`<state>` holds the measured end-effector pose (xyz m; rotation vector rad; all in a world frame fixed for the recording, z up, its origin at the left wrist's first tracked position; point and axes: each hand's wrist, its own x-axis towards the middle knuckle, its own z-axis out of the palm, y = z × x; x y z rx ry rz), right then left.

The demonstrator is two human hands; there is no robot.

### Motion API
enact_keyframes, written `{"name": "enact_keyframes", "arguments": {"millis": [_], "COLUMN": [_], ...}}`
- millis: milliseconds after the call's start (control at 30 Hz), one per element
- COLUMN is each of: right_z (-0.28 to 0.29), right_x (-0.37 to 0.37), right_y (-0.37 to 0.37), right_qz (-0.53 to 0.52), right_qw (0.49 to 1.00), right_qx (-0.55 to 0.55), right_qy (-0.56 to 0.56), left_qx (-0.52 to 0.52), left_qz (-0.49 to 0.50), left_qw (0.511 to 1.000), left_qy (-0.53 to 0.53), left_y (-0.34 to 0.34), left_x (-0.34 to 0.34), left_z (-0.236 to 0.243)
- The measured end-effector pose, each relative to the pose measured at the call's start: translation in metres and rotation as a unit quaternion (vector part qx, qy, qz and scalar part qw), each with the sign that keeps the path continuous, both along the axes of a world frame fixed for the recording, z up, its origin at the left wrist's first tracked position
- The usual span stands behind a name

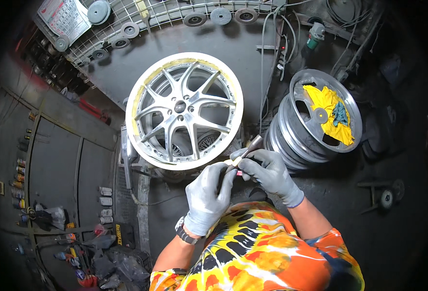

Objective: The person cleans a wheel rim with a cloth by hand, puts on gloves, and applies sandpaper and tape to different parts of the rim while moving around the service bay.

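The person's two hands were close together in front of the body, both in grey gloves. The right hand was curled around a small stick-like tool, brown at its far end, with its tip pointing up toward the rim of the big wheel. The left hand had its fingers pressed together and pinched the near end of that same tool, likely to keep it steady. A watch sat on the left wrist.

One shiny alloy wheel stood just past the hands, face up, with yellow-green tape round its lip. It probably sat that way so the face was easy to reach. A second wheel, plainer and grey, leaned to the right, near the first but not touching it. One yellow rag lay inside it with one small blue-green rag on top, maybe kept there to be handy.

Round grey discs hung on a wire rack along the top; I counted about nine, though some were hard to tell. A calendar hung at the top left. Small bottles lined a dark shelf on the left, too tiny to count.
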<state>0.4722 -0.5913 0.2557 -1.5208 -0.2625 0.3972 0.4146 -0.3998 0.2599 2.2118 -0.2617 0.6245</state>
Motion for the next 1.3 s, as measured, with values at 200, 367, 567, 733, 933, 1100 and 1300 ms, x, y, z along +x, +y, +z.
{"name": "enact_keyframes", "arguments": {"millis": [200, 367, 567, 733, 933, 1100, 1300], "right_z": [-0.003, -0.028, -0.020, -0.008, -0.011, -0.015, -0.026], "right_x": [0.006, 0.011, 0.012, 0.005, 0.015, 0.011, 0.010], "right_y": [-0.017, -0.013, -0.015, -0.008, -0.022, -0.023, -0.020], "right_qz": [0.082, 0.086, 0.033, 0.011, 0.087, 0.069, 0.033], "right_qw": [0.992, 0.990, 0.999, 1.000, 0.983, 0.994, 0.998], "right_qx": [-0.008, 0.071, -0.006, -0.004, -0.072, 0.024, 0.044], "right_qy": [-0.091, -0.082, 0.000, -0.020, -0.143, -0.084, -0.006], "left_qx": [-0.488, -0.767, -0.293, -0.063, -0.185, -0.558, -0.596], "left_qz": [-0.146, -0.293, -0.022, -0.037, -0.050, -0.224, -0.195], "left_qw": [0.746, 0.321, 0.927, 0.997, 0.949, 0.664, 0.636], "left_qy": [0.429, 0.472, 0.232, 0.028, 0.252, 0.445, 0.449], "left_y": [0.014, 0.008, -0.005, -0.010, -0.003, 0.006, -0.005], "left_x": [-0.003, -0.008, -0.006, 0.004, 0.001, 0.007, 0.003], "left_z": [0.020, -0.023, -0.014, -0.005, 0.016, 0.007, -0.001]}}
